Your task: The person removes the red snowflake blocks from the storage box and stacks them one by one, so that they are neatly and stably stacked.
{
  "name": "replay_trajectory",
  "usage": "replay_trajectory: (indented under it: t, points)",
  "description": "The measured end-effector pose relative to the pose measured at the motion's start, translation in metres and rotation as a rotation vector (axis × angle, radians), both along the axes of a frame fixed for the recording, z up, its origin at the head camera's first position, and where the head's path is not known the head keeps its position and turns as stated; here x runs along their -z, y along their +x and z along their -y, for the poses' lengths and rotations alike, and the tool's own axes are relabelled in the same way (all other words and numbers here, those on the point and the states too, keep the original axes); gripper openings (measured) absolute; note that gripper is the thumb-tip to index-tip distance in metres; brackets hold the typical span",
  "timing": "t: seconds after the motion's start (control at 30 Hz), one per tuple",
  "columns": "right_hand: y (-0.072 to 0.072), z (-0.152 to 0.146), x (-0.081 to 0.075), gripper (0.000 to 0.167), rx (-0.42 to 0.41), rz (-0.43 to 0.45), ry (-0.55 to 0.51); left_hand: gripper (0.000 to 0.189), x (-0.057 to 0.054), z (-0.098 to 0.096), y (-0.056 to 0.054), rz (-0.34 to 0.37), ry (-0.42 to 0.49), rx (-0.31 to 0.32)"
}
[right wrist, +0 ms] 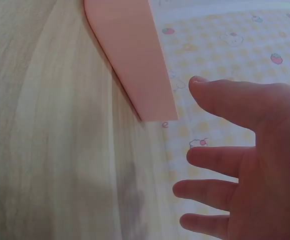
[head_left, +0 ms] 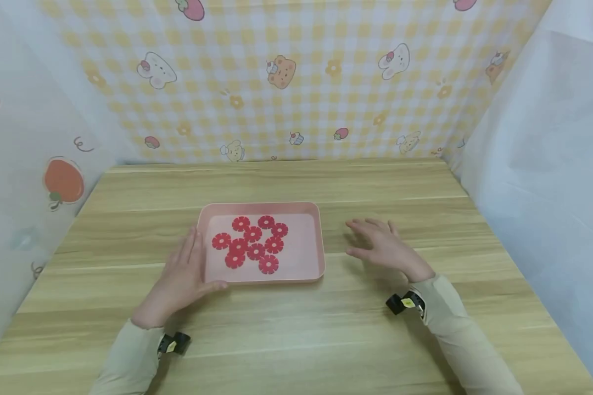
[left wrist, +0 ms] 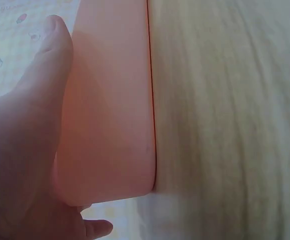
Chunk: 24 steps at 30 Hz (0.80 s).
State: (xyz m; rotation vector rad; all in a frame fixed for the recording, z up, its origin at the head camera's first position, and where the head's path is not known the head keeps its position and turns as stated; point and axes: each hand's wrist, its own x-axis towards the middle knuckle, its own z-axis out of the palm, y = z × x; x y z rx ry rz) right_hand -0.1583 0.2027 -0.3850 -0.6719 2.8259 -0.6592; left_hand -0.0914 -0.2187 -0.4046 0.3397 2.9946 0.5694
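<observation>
A shallow pink tray (head_left: 301, 247) sits on the table, holding several red notched discs (head_left: 268, 264) with holes in their centres. Against the tray's left side rest the straight fingers of my left hand (head_left: 180, 274), its thumb stretched out by the front left corner. The left wrist view has this hand (left wrist: 25, 135) beside the tray's pink outer wall (left wrist: 110, 110). My right hand (head_left: 382, 244) is apart from the tray, off its right side, with spread fingers and nothing in them. In the right wrist view, a gap separates that hand (right wrist: 260, 160) from the tray wall (right wrist: 130, 55).
The wood-grain table (head_left: 296, 340) extends around the tray. At its back stands a yellow checked cloth (head_left: 306, 99) with cartoon prints. White sheets hang at the left (head_left: 15, 208) and right (head_left: 548, 164). Each wrist wears a small black camera on a strap.
</observation>
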Motion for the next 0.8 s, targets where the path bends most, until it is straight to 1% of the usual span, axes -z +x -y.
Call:
replay_trajectory:
  t: [0.13,0.2,0.37,0.6,0.7,0.8]
  points:
    - [-0.006,0.004,-0.002,0.065,-0.023,-0.01,0.008,0.127,0.002,0.001,-0.001,0.016,0.029,-0.01]
    - [-0.01,0.007,-0.003,0.064,-0.033,-0.007,-0.001,0.128,0.001,0.0,-0.001,0.013,0.038,-0.012]
    - [-0.017,0.015,-0.006,0.063,-0.05,0.006,-0.027,0.129,0.003,-0.001,-0.002,-0.011,0.043,-0.01]
    - [-0.022,0.024,-0.008,0.063,-0.075,0.012,-0.057,0.13,0.007,-0.004,-0.004,0.003,0.038,-0.026]
    - [-0.025,0.03,-0.009,0.061,-0.094,0.013,-0.069,0.13,0.005,-0.003,-0.001,0.001,0.047,-0.033]
    - [-0.028,0.032,-0.012,0.056,-0.107,-0.007,-0.067,0.129,0.003,-0.005,-0.001,-0.001,0.055,-0.032]
